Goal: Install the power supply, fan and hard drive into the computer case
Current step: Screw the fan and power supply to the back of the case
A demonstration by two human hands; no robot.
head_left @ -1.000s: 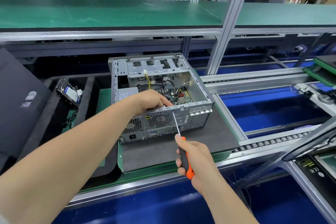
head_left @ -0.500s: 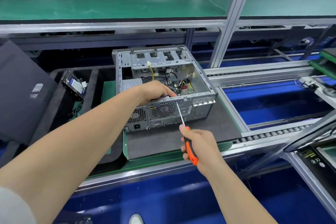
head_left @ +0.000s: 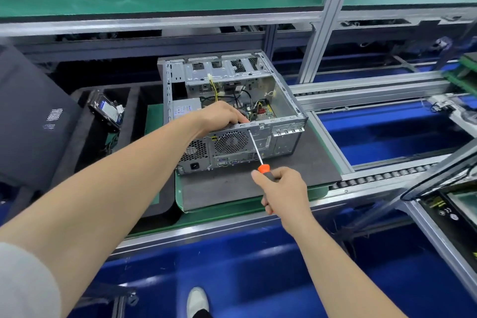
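Now, your right hand (head_left: 282,190) gripping the screwdriver (head_left: 263,168), tip against the computer case (head_left: 284,142) rear, left hand (head_left: 219,116) clutching its rim.

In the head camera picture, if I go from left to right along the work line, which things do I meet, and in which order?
dark panel → hard drive → computer case → blue conveyor bay
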